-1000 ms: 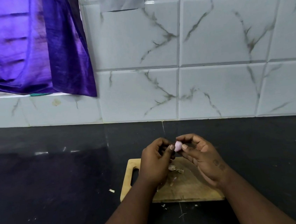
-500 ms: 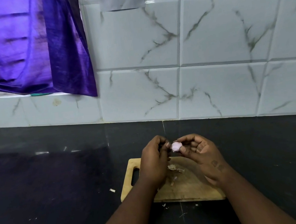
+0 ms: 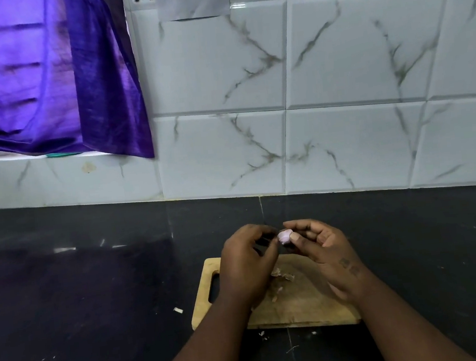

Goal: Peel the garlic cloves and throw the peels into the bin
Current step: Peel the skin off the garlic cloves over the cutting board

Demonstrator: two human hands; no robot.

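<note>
A pale pinkish garlic clove (image 3: 284, 236) is pinched between the thumb and fingers of my right hand (image 3: 323, 252), held above the far edge of a wooden cutting board (image 3: 303, 305). My left hand (image 3: 247, 263) is curled close beside it, its fingertips touching the clove's left side. Dry garlic peels (image 3: 280, 277) lie on the board under my hands. No bin is in view.
The board lies on a black countertop (image 3: 96, 298) with small peel scraps (image 3: 178, 310) to its left and more scraps (image 3: 263, 335) near the front edge. A white marbled tile wall (image 3: 341, 110) rises behind. A purple cloth (image 3: 44, 77) hangs at upper left.
Both hands stay over the board. The clove has been turned slightly in my right fingers, and my left fingertips have shifted along its side.
</note>
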